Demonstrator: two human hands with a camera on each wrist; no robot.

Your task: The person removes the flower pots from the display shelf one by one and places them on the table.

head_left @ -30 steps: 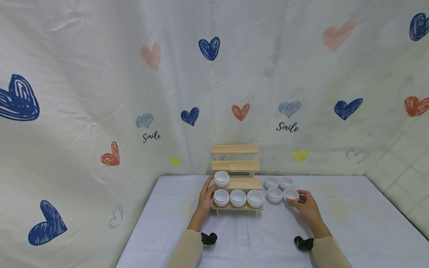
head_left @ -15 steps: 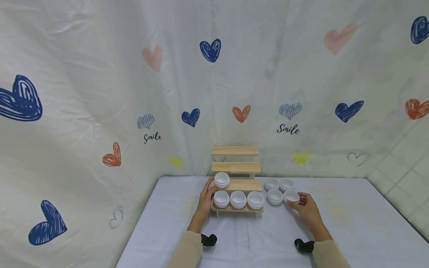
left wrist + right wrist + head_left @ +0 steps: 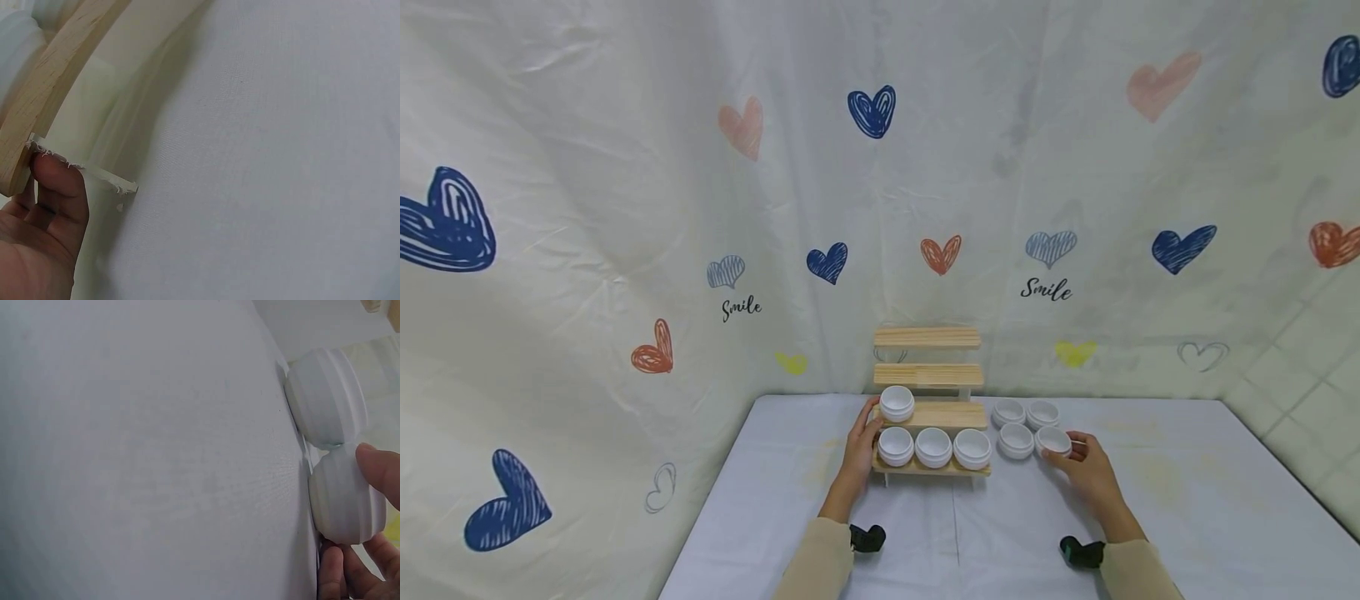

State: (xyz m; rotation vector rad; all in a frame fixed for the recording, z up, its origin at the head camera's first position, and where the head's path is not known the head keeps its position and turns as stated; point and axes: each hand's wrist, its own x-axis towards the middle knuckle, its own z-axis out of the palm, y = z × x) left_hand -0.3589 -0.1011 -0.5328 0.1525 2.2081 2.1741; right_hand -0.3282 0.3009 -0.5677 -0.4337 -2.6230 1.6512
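Note:
The tiered wooden stand (image 3: pixel 945 414) holds small white bowls: three (image 3: pixel 933 447) on its lowest shelf and one (image 3: pixel 897 403) at the left end of the shelf above. My left hand (image 3: pixel 859 446) grips the stand's left side; in the left wrist view its thumb lies against the white support under a wooden shelf (image 3: pixel 53 78). Right of the stand, several more white bowls sit grouped on the table. Thumb and fingers of my right hand (image 3: pixel 1086 467) pinch the front right bowl (image 3: pixel 345 494) of that group, which touches a neighbouring bowl (image 3: pixel 325 397).
The stand's two upper shelves (image 3: pixel 927 374) rise close to a white curtain (image 3: pixel 955 167) printed with hearts. A white cloth covers the table (image 3: pixel 1180 492), whose right edge slopes toward the near corner. A black wrist mount (image 3: pixel 1081 552) sits at each wrist.
Both hands keep their places on the stand and the bowl. The whole head view shifts slightly down after the first frame.

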